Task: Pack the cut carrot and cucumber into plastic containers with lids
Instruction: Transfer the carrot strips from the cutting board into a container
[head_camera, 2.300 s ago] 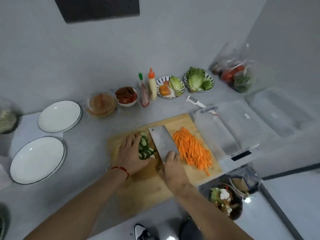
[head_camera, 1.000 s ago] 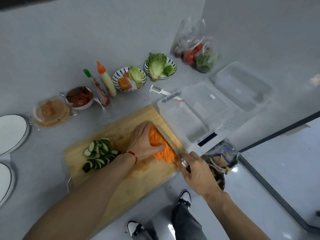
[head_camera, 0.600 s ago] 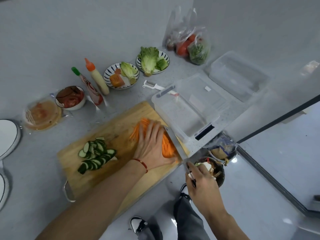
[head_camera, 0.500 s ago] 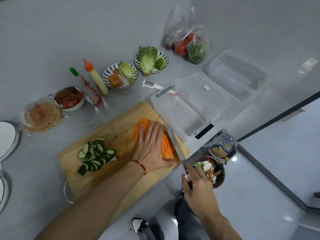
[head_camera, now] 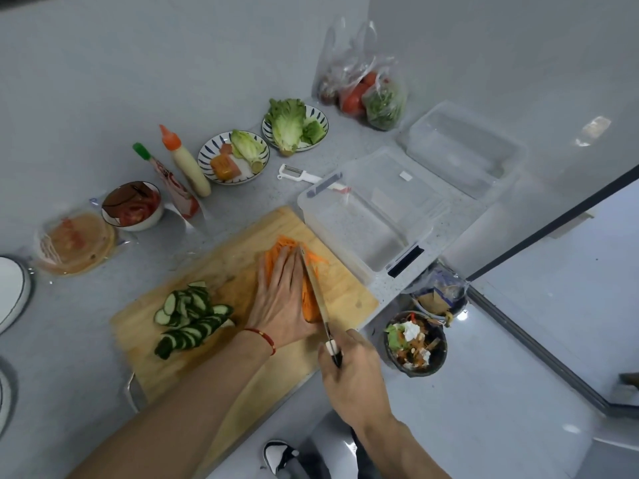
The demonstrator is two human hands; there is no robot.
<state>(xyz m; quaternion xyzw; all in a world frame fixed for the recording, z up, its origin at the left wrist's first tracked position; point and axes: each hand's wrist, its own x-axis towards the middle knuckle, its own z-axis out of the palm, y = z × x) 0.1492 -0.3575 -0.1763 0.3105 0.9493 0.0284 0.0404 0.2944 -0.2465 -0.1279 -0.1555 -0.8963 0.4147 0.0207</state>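
- The left hand (head_camera: 281, 299) lies flat, fingers straight, pressing the carrot strips (head_camera: 307, 299) against the blade of a knife (head_camera: 316, 288); the right hand (head_camera: 352, 375) is curled round the knife's handle at lower centre.
- The hand hides most of the orange pile; thin strips show at its top and right.
- Dark-skinned cucumber slices (head_camera: 190, 314) overlap on the left of the wooden cutting board (head_camera: 242, 354).
- Two clear plastic containers (head_camera: 366, 216) (head_camera: 460, 146) sit on the counter (head_camera: 86, 340) at right centre, open; their small white label is unreadable.
- Print on the red sauce bottle (head_camera: 171, 183) is blurred.
- White plates (head_camera: 12, 292) are cut off at the left edge.
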